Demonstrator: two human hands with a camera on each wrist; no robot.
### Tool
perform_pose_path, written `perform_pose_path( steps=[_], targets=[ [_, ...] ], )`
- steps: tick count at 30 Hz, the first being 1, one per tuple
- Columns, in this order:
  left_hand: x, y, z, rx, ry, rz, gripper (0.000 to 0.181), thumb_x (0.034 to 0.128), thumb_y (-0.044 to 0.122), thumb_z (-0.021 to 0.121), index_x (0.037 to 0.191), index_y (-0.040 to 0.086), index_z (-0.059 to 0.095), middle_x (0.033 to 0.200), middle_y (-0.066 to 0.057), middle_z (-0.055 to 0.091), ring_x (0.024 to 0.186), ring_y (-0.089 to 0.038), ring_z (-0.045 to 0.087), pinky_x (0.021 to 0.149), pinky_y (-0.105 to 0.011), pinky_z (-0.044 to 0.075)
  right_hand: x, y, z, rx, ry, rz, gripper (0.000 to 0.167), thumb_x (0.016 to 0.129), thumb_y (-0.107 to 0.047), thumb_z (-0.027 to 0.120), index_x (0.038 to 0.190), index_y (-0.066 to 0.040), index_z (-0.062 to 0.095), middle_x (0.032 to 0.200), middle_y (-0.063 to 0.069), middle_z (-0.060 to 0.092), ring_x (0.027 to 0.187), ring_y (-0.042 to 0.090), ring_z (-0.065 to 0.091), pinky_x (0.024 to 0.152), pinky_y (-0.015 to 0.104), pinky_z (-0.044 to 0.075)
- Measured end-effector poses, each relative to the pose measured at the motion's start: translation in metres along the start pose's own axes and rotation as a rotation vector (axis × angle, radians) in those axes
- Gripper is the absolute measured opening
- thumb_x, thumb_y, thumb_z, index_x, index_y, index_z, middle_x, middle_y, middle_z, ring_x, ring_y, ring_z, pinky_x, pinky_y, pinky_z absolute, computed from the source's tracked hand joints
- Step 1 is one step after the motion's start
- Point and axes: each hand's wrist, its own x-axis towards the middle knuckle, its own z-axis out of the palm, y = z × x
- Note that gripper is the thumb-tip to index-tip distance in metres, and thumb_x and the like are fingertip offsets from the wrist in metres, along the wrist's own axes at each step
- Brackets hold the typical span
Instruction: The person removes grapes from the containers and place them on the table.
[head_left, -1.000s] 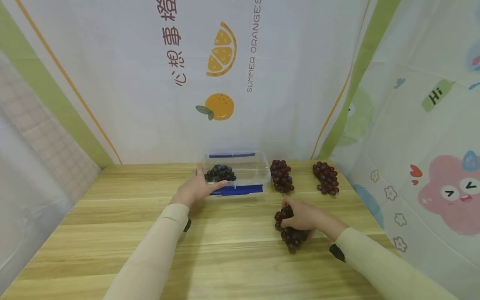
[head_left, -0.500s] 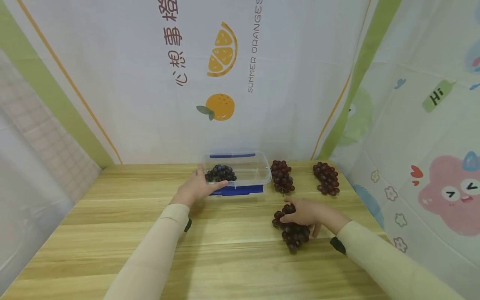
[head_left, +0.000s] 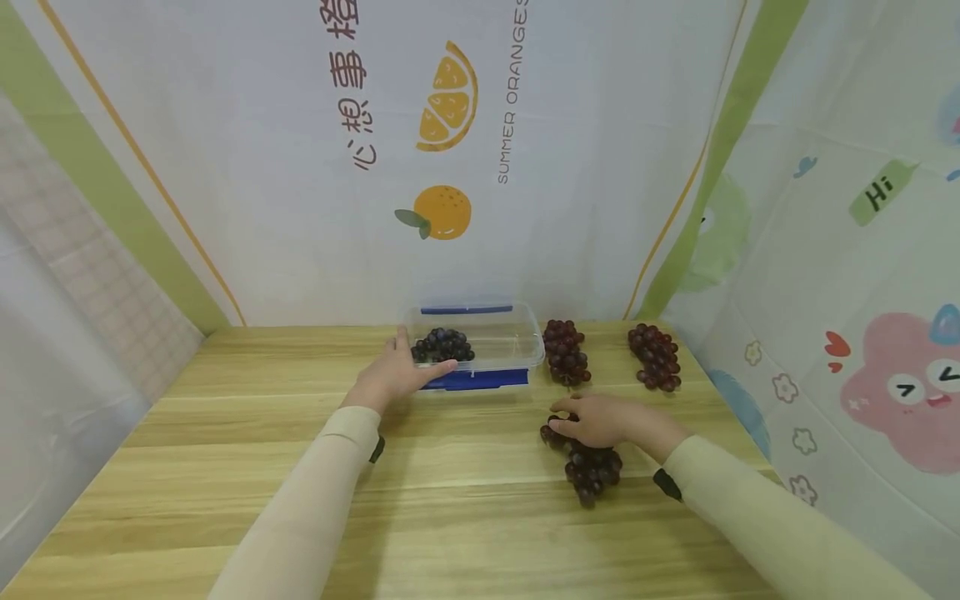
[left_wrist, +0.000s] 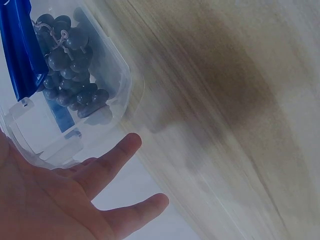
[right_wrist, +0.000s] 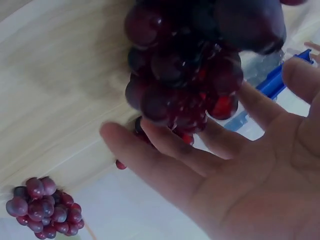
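In the head view my left hand [head_left: 392,375] lies at the left front corner of a clear box [head_left: 504,340], its thumb along the front rim. Dark grapes [head_left: 442,346] lie in the box's left part. The left wrist view has two straight fingers of the left hand [left_wrist: 60,200] clear of the box, beside the grapes [left_wrist: 70,60]. My right hand [head_left: 611,419] is over the upper part of a dark red bunch [head_left: 592,473] on the table. In the right wrist view extended fingers of the right hand [right_wrist: 235,165] are at the bunch [right_wrist: 175,65], not curled round it.
One red bunch [head_left: 566,352] sits against the box's right end, and another red bunch [head_left: 655,357] is farther right. The wooden table [head_left: 465,500] meets a hanging printed cloth [head_left: 570,167] at its back edge. Blue clasps [head_left: 480,380] line the box.
My right hand has loosened from the bunch and shifted up and slightly left, uncovering more of its lower grapes. The left hand and box have stayed put.
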Motion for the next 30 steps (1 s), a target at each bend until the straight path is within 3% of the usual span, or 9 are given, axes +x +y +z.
perform_pose_path(
  steps=[3, 12, 19, 23, 30],
  targets=[
    [-0.0005, 0.0005, -0.0005, -0.004, 0.001, -0.001, 0.143, 0.0791, 0.101, 0.047, 0.17, 0.011, -0.018, 0.178, -0.027, 0.004, 0.152, -0.055, 0.04, 0.114, -0.069, 0.046, 0.0022, -0.0032, 0.0012, -0.018, -0.006, -0.028, 0.053, 0.115, -0.04, 0.045, 0.155, -0.006, 0.055, 0.165, 0.033, 0.038, 0.152, 0.056, 0.039, 0.122, 0.069, 0.035],
    [-0.003, 0.0006, 0.0008, -0.009, 0.009, 0.001, 0.143, 0.0797, 0.1, 0.048, 0.17, 0.01, -0.017, 0.178, -0.027, 0.004, 0.152, -0.056, 0.04, 0.113, -0.069, 0.046, 0.006, -0.0072, 0.0066, -0.047, -0.011, -0.085, 0.047, 0.114, -0.036, 0.05, 0.142, -0.002, 0.066, 0.162, 0.032, 0.042, 0.149, 0.054, 0.045, 0.121, 0.066, 0.04],
    [-0.003, 0.0014, -0.0009, -0.005, 0.005, 0.001, 0.144, 0.0781, 0.102, 0.046, 0.17, 0.01, -0.017, 0.178, -0.027, 0.003, 0.149, -0.056, 0.045, 0.108, -0.068, 0.051, 0.0067, -0.0071, 0.0081, -0.011, 0.016, -0.091, 0.04, 0.111, -0.036, 0.057, 0.133, -0.008, 0.074, 0.162, 0.034, 0.042, 0.149, 0.054, 0.044, 0.12, 0.066, 0.04],
    [-0.0028, 0.001, -0.0006, -0.007, 0.004, -0.001, 0.144, 0.0781, 0.102, 0.046, 0.17, 0.01, -0.018, 0.178, -0.027, 0.003, 0.148, -0.056, 0.045, 0.107, -0.067, 0.051, 0.007, -0.0062, 0.0075, 0.022, 0.023, -0.08, 0.038, 0.111, -0.036, 0.058, 0.134, -0.01, 0.074, 0.164, 0.035, 0.038, 0.151, 0.055, 0.042, 0.12, 0.067, 0.04],
    [-0.0032, 0.0021, 0.0002, -0.003, 0.008, -0.004, 0.143, 0.079, 0.101, 0.047, 0.17, 0.011, -0.018, 0.178, -0.027, 0.004, 0.146, -0.056, 0.047, 0.106, -0.067, 0.052, 0.0066, -0.009, -0.0001, 0.023, 0.039, -0.113, 0.044, 0.111, -0.035, 0.058, 0.14, -0.004, 0.069, 0.16, 0.036, 0.043, 0.146, 0.055, 0.047, 0.117, 0.067, 0.044]
  ],
)
